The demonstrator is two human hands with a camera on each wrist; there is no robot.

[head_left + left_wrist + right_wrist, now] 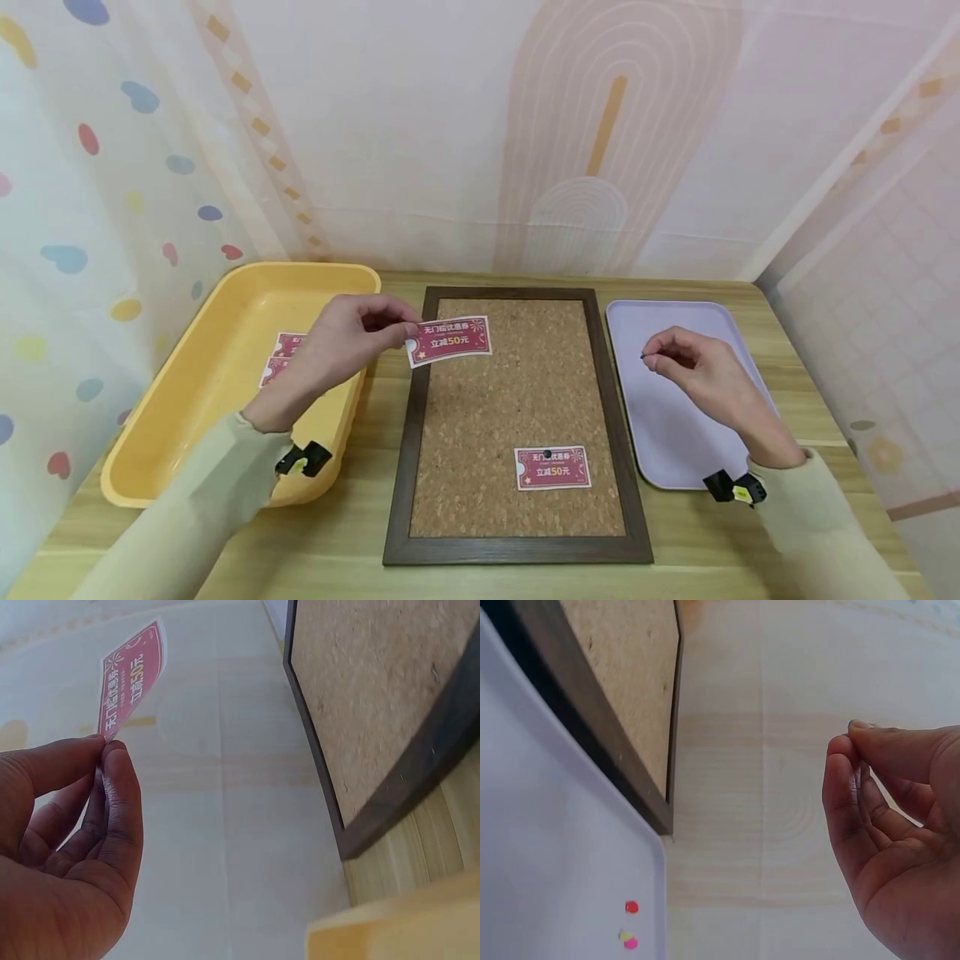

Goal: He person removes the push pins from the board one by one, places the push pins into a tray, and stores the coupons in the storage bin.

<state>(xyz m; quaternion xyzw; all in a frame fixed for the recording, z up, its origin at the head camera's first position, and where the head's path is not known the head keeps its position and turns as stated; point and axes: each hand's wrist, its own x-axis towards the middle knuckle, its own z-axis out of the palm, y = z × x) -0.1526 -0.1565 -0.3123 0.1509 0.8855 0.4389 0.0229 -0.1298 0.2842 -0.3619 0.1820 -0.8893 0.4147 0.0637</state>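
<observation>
My left hand (337, 350) pinches a red-and-white paper coupon (452, 340) by its left end, over the upper left of a cork board (517, 392). The left wrist view shows the coupon (133, 671) bending slightly above the thumb and fingertips. Over the lilac tray (637, 417), my right hand (701, 375) pinches a small dark pushpin (642, 357) mostly hidden by the fingertips. Another coupon (555, 475) lies on the board's lower right, with a black pushpin (547, 454) at its top middle.
A yellow bin (180, 433) at the left holds more coupons (288, 343), partly behind my left arm. Small red (632, 907), yellow and pink pushpins (631, 943) lie in the tray. The board's dark frame (517, 550) rests on the wooden table (337, 558), with a patterned curtain behind.
</observation>
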